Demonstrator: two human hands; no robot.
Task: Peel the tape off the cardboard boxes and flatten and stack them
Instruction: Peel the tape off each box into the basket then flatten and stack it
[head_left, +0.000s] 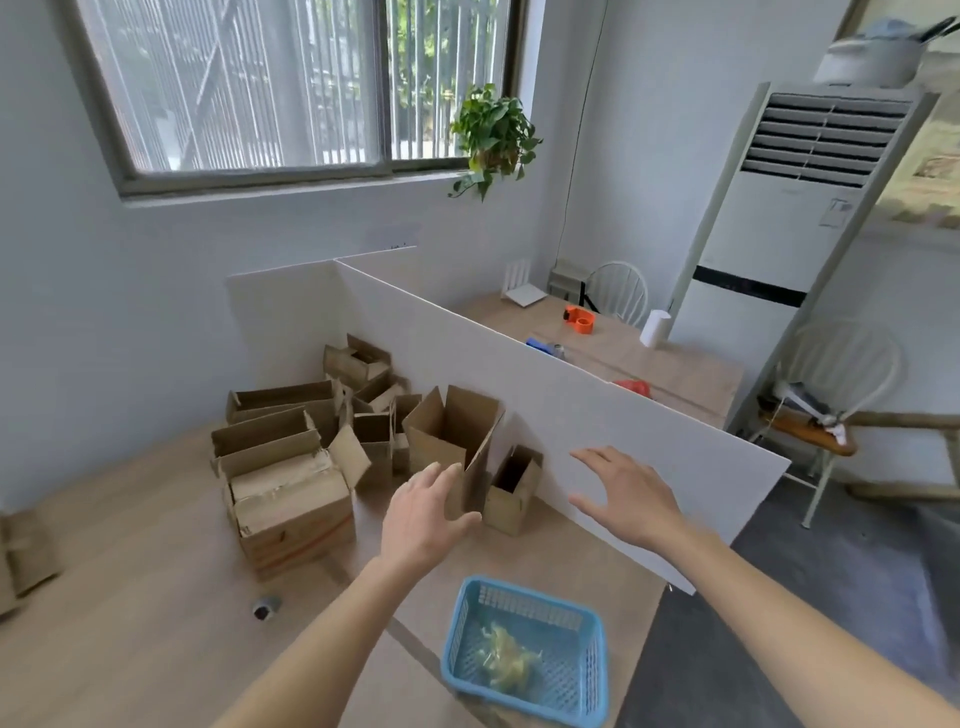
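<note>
Several brown cardboard boxes crowd the far part of the wooden table (130, 597). A tall box with open flaps (447, 431) stands in the middle, a small open box (511, 488) to its right, and a large taped, closed box (293, 512) to its left. My left hand (423, 512) is stretched out with fingers apart, its fingertips at the near flap of the tall box. My right hand (623, 496) hovers open to the right of the small box, in front of the white divider. Neither hand holds anything.
A white partition board (571, 415) runs diagonally along the table's right side. A blue plastic basket (524, 649) with crumpled tape stands near me. A small dark object (265, 608) lies on the table. Flattened cardboard (23, 558) sits at the left edge. Beyond the divider are tape dispensers (581, 319) and chairs.
</note>
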